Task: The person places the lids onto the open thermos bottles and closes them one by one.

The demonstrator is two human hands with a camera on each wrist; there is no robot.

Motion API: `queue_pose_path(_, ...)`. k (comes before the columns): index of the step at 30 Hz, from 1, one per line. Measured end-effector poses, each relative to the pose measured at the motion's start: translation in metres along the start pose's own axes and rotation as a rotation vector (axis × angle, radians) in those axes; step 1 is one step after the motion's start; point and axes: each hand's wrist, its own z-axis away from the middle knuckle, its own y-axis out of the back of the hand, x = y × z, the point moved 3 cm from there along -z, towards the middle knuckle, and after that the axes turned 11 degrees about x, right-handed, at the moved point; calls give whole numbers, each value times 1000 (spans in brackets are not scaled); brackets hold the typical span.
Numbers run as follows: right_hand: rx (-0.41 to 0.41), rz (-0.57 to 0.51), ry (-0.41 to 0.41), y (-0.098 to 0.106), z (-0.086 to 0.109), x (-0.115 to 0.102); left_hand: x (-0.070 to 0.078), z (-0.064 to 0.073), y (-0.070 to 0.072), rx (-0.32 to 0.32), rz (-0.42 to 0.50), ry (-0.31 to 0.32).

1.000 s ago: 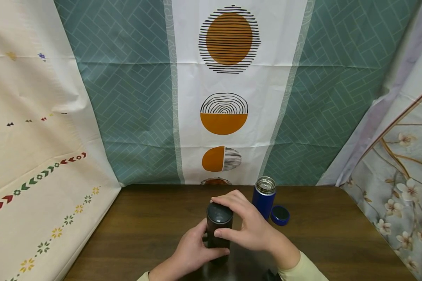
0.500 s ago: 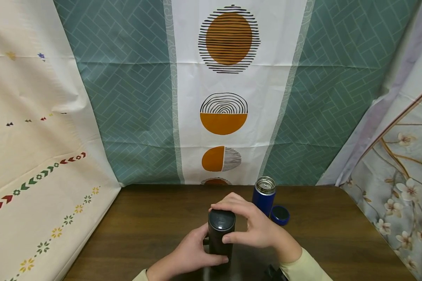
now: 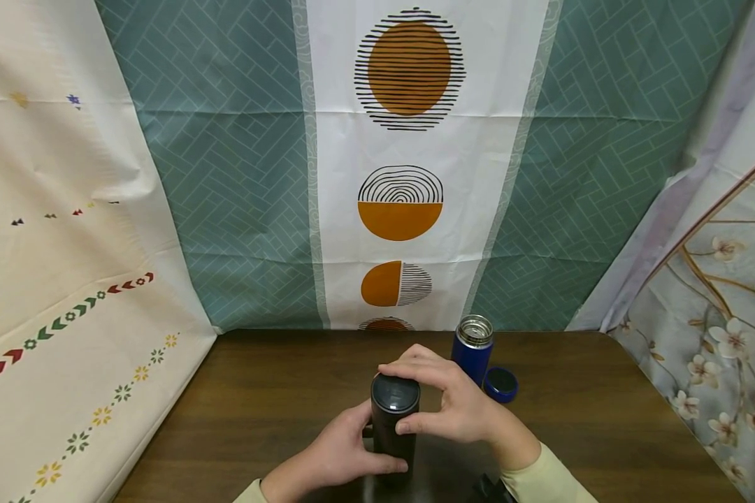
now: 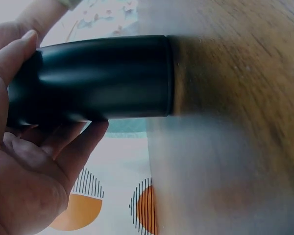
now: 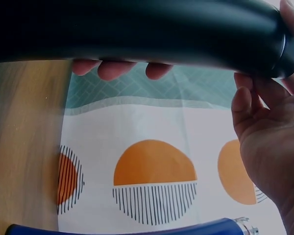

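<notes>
A black thermos flask (image 3: pixel 389 432) stands upright in front of the person, its base right at the tabletop in the left wrist view. My left hand (image 3: pixel 344 448) grips its body from the left, thumb in front and fingers behind. At the top, my right hand (image 3: pixel 456 404) holds the black lid (image 3: pixel 395 394) between thumb and fingers; the lid sits on the flask. Behind the right hand stands a blue thermos flask (image 3: pixel 472 356), uncovered, with a bare steel neck. Its blue lid (image 3: pixel 500 385) lies on the table just to its right.
The dark wooden table (image 3: pixel 258 402) ends at a patterned teal and white cloth (image 3: pixel 245 209) hanging behind it. Cream embroidered fabric (image 3: pixel 101 314) hangs at the left, and a floral cloth (image 3: pixel 705 349) borders the right side.
Both hands and the black flask shifted slightly toward the person in the first half second, then stayed almost still. The blue flask and its lid have not moved.
</notes>
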Motion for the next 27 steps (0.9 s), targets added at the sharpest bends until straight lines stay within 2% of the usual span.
queue_pose_path(15,85,51,72,-4,0,0,4,-1,4,27,-25,4)
queue_pose_path(27,141,99,96,-7,-3,-4,7,-1,0,110,-55,4)
